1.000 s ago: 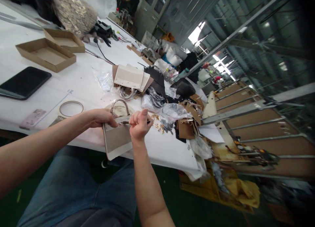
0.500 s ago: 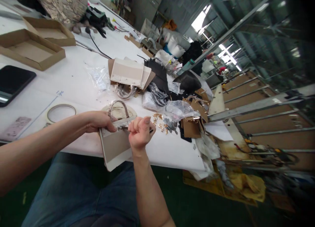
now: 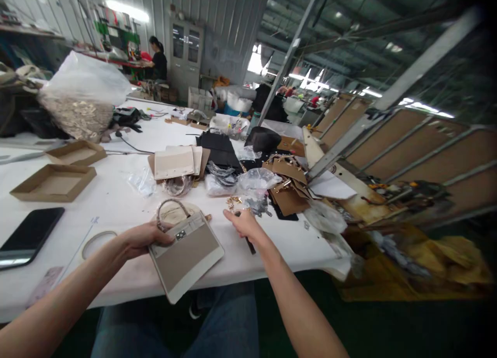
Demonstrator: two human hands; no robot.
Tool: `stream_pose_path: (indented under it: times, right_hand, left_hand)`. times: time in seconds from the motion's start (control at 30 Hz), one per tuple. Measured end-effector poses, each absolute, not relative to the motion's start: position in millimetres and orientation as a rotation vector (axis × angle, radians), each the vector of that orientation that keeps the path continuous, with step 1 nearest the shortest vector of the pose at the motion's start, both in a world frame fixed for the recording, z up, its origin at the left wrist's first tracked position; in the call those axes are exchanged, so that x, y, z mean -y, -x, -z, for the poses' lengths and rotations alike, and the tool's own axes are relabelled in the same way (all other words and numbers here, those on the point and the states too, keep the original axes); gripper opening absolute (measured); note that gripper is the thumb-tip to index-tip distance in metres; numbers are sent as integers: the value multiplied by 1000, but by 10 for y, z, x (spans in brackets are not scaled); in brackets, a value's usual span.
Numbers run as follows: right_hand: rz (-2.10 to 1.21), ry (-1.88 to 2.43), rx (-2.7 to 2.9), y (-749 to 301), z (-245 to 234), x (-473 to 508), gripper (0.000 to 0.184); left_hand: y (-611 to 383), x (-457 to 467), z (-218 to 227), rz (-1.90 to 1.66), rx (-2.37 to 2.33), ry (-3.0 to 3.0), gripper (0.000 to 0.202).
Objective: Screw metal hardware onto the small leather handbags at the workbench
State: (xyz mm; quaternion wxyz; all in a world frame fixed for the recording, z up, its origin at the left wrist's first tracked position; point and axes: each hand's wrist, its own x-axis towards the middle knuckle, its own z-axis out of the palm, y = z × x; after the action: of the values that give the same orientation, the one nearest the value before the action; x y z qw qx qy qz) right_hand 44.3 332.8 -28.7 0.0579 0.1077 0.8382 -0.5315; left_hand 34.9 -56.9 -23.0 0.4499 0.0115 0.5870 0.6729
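Note:
My left hand (image 3: 143, 238) grips the top left corner of a small beige handbag (image 3: 185, 255) with a metal clasp and a looped handle, lying over the table's front edge. My right hand (image 3: 244, 225) reaches out flat over the white table (image 3: 116, 202), fingers stretched toward a heap of small gold metal fittings (image 3: 235, 201). A dark thin tool (image 3: 249, 244) lies on the table just below that hand; whether the hand still touches it is unclear.
Further back lie more beige bag panels (image 3: 174, 162), plastic bags (image 3: 256, 179), brown card pieces (image 3: 289, 197), black material (image 3: 219, 143). Two cardboard trays (image 3: 54, 182) and a black phone (image 3: 29, 233) are at left, a tape ring (image 3: 95, 242) near my left arm. A person sits far back.
My right hand has left the bag's clasp, opened, and moved right toward the gold fittings. The view has tilted up. My left hand still holds the bag.

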Motion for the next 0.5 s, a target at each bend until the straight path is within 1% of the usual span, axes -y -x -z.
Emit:
stream_pose_path:
  times: [0.07,0.13,0.2,0.23,0.27,0.33,0.4,0.5]
  right_hand:
    - [1344,-253,-2855,-500,439,-3352,58]
    - [1228,-112,-3144,-566,501,-3340,57]
    - [1276,55,-3389,-661,459,-3296,58]
    - [1368,154,-3427,-716,404,-3263,61]
    - [1490,261,-3366,-774,333,-3223,62]
    - [1693,478,-2976,-878,172,-3126,60]
    - [1745,638,-2498,-953,29,-3014,57]
    - [1825,729,-2067,-1042,-90,-2848,66]
  left_hand:
    - [-402,530,90,-1667,-1506,-105,66]
    - [-504,495,-67,-1674,-1622,-144,70]
    - [-635,466,-229,-1667,-1807,-160,76]
    - [-703,453,-311,-1647,-1922,-173,78]
    - [-770,439,-390,-1614,-2042,-200,79]
    - [-893,415,-534,-1527,-2269,-308,77]
    - [-1014,404,-644,-1443,-2455,-485,69]
    - [-1227,460,-719,-1229,-2602,-786,52]
